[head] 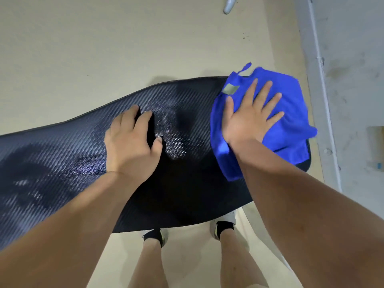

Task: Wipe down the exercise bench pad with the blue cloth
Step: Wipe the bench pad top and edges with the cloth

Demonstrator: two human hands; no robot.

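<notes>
right hand flat on blue cloth, overhanging pad end | left hand splayed mid-pad, seemingly bracing

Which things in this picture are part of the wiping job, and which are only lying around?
Part of the job:
blue cloth
bench pad
right hand, flat on the cloth
left hand, resting on the pad

Only lying around:
white object on the floor, top of the view
pipe along the wall
</notes>
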